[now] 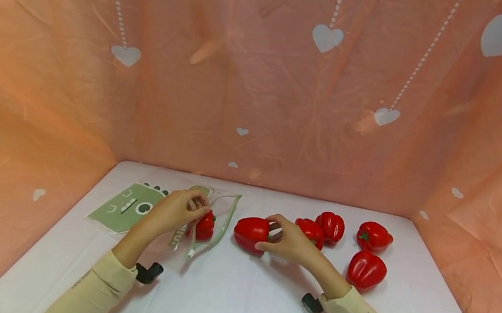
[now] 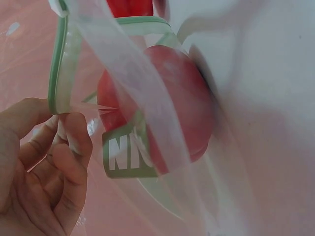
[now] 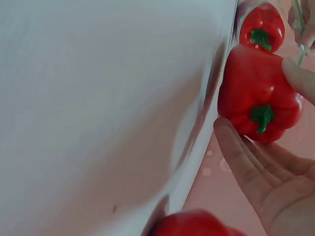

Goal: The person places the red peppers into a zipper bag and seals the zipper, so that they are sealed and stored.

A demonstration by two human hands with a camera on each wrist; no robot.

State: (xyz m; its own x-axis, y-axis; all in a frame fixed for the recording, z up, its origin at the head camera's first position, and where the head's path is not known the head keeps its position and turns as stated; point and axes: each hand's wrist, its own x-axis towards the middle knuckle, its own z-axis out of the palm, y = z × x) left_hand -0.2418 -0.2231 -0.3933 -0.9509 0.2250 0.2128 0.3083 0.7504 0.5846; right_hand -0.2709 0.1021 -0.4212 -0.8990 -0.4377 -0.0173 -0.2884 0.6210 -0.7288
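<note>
A person in pale sleeves point(image 1: 92, 285) works at a white worktop point(image 1: 206, 304), the left hand point(image 1: 180, 209) on a clear bag point(image 1: 230, 217) and the right hand point(image 1: 289, 240) on a red bell pepper point(image 1: 252, 233) just right of the bag's mouth. A bagged pepper point(image 1: 206, 226) lies behind the film, its stem end toward that mouth. The bag's edge appears to be held up so that the film does not sag across the opening. The right hand takes its pepper at the end with the green stem point(image 3: 262, 118), a hold that seems to leave the blunt end free and facing the bag. Four loose peppers point(image 1: 366, 271) sit on the right of the worktop, beside the right arm.

The left hand's fingertips are clamped together on the green zip edge point(image 2: 57, 64), other fingers bent below. The right hand is spread about as wide as the pepper, clamped on it with thumb on one side and fingers on the other; whether the pepper is off the worktop cannot be told. A green printed character point(image 1: 125, 207) lies to the left; a peach backdrop point(image 1: 255, 68) with pale hearts hangs at the far side.
</note>
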